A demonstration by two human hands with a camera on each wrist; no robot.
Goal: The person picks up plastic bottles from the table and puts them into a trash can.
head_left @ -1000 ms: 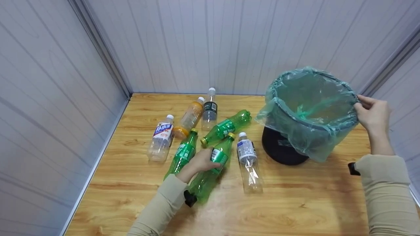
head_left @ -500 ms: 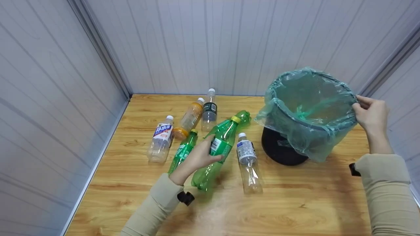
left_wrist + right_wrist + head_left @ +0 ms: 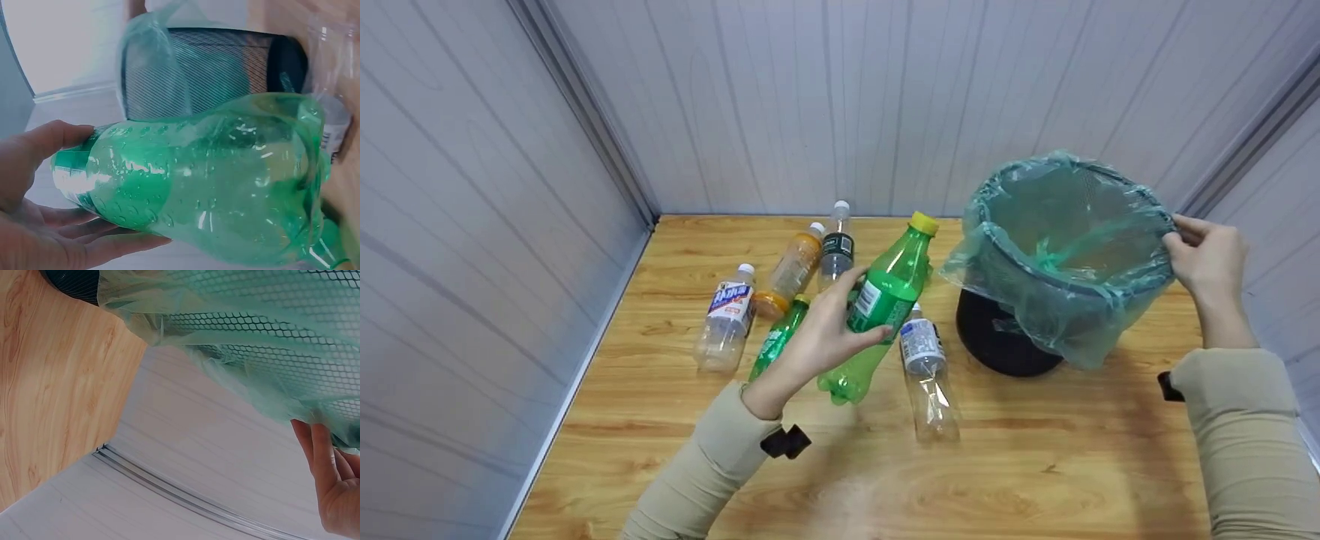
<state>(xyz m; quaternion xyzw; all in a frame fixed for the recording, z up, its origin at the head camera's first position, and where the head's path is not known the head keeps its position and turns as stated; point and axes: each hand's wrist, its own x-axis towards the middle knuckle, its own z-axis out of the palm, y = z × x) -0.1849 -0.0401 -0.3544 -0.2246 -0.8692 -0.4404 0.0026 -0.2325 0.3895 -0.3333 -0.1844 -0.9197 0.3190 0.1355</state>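
In the head view my left hand (image 3: 826,330) grips an empty green plastic bottle (image 3: 894,289) around its label. The bottle is tilted, yellow cap up and to the right, raised over the table. Its ribbed base fills much of the left wrist view, where my left fingers (image 3: 107,244) curl along its side. At the right, my right hand (image 3: 1211,259) pinches the rim of a black mesh trash can (image 3: 1006,341) lined with a green plastic bag (image 3: 1084,330). The can leans on its base, its mouth facing me. Right fingertips (image 3: 318,436) press the bag's edge against the rim.
Behind my left hand lies another green bottle (image 3: 780,341); one more is mostly hidden by the held bottle. Clear bottles lie around: one with a white-blue label (image 3: 922,345), one red-and-blue labelled (image 3: 731,304), one orange-banded (image 3: 795,266), one dark-labelled (image 3: 838,246). Panel walls (image 3: 780,105) enclose the table.
My left hand has lifted the green bottle off the table and carried it up and slightly right, tilting it more upright. My right hand stays on the can's rim.
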